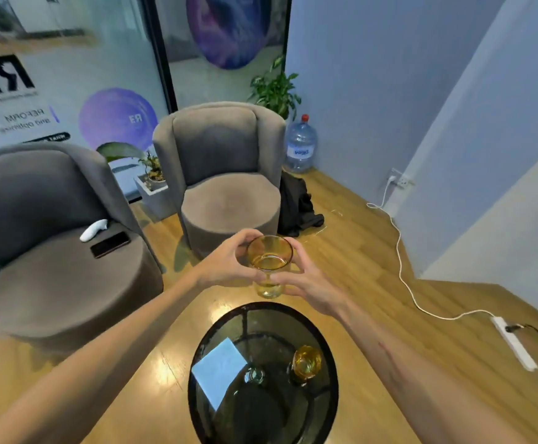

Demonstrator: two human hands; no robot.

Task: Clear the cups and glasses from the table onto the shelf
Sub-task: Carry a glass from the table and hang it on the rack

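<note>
Amber glass: tinted tumbler with some liquid in it, upright, held in the air beyond the far edge of the tabletop, over the wooden floor.
Left hand: fingers curled round the left side of the amber glass, thumb near the rim.
Right hand: fingers wrapped round the right side of the same glass, so both hands grip it together.
Tabletop: round, dark glass with a black rim, low in the view between the two forearms.
Second amber glass: stands upright near the right edge of the tabletop, well apart from the held one.
Small clear glass: stands near the middle of the tabletop, just left of the second amber glass; too small to make out more.
Pale paper: a square sheet lying flat toward the left edge of the tabletop, beside the small clear glass.
Near armchair: grey, on the left; a dark phone and a white object lie on its seat.
Far armchair: grey, beyond the hands, with a black bag on the floor just to its right.
Water bottle: large, clear, red cap, standing in the far corner by the wall.
Power strip: white, on the floor at the right, its cable running to a wall socket.
</note>
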